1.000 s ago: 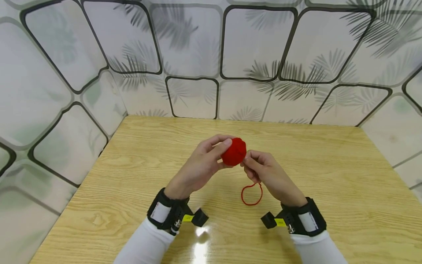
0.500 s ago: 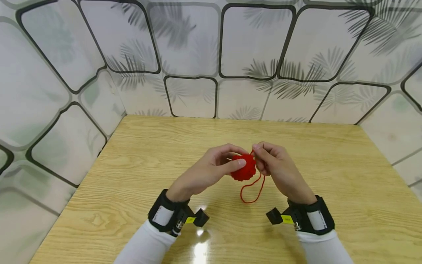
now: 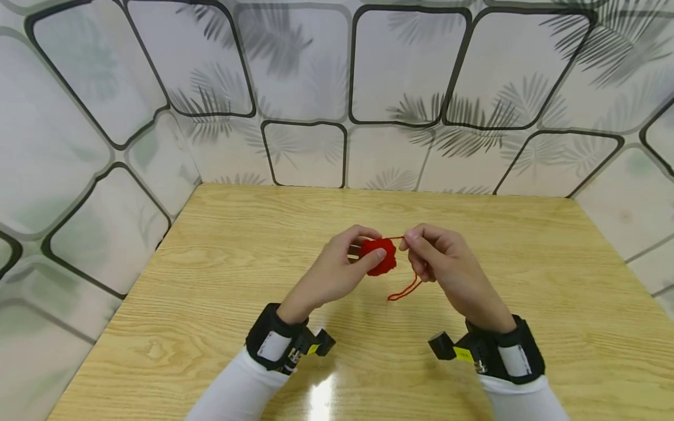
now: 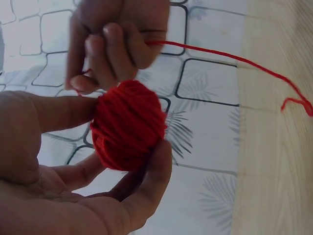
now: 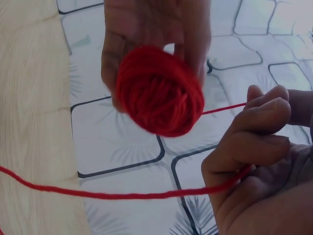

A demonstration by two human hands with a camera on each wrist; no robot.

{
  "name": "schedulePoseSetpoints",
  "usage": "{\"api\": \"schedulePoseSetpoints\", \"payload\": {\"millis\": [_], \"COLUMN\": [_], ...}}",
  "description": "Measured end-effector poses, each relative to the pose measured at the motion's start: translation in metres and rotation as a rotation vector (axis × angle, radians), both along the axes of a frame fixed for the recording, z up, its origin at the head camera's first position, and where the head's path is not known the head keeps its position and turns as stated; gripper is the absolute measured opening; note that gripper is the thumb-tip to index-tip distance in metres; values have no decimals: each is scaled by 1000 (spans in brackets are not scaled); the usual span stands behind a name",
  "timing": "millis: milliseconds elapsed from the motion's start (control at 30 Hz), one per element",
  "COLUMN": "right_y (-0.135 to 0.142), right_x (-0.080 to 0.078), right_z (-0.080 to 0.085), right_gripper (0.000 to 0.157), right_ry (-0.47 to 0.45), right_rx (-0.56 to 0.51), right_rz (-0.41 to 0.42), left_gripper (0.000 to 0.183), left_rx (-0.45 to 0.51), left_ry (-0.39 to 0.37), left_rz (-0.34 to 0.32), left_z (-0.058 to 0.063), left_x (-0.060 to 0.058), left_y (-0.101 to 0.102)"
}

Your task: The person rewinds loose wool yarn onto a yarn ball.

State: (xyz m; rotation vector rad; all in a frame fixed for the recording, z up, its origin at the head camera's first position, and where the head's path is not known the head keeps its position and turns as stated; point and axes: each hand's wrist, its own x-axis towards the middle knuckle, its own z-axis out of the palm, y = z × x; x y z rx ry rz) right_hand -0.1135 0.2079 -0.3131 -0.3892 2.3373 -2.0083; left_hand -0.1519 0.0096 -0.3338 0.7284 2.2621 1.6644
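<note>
My left hand [image 3: 339, 263] holds a small ball of red yarn [image 3: 380, 257] between thumb and fingers, above the table. The strands wound round the ball [image 4: 129, 127] show closely in the left wrist view. To its right, my right hand [image 3: 442, 263] pinches the yarn strand [image 5: 224, 108] between thumb and forefinger, and a short straight length runs from there to the ball. The strand also passes through the curled lower fingers [image 5: 244, 152] of the right hand. From them a loose tail of yarn [image 3: 402, 294] hangs in a narrow loop below.
Beneath both hands lies a light wood table [image 3: 237, 245]. Behind it stands a pale wall covering [image 3: 310, 155] with dark outlines and leaf prints. Each wrist carries a black strap with a small camera, such as the left wrist camera [image 3: 325, 342].
Both hands first moved right and the ball tipped; then the left hand drew slightly back left. The right hand has pulled away from the ball, with strand between them. The hanging loop has become shorter and narrower.
</note>
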Motion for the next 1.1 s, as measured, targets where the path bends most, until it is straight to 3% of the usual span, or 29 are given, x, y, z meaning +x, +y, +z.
{"api": "schedulePoseSetpoints", "payload": {"millis": [133, 333, 700, 867, 1100], "right_y": [-7, -21, -36, -39, -43], "right_x": [2, 3, 2, 2, 1], "right_z": [0, -5, -17, -21, -27], "right_gripper": [28, 27, 26, 28, 30], "right_ry": [1, -20, -42, -64, -66], "right_rx": [17, 63, 85, 97, 115], "right_rz": [54, 78, 173, 211, 259], "left_gripper": [37, 36, 40, 46, 53], "left_rx": [61, 182, 534, 668, 781], "left_ry": [7, -57, -367, -466, -503], "left_rz": [54, 104, 205, 192, 153], "left_z": [-4, -10, -7, 0, 8], "left_x": [-3, -9, -20, -20, -20], "left_y": [2, 1, -5, -8, -13]}}
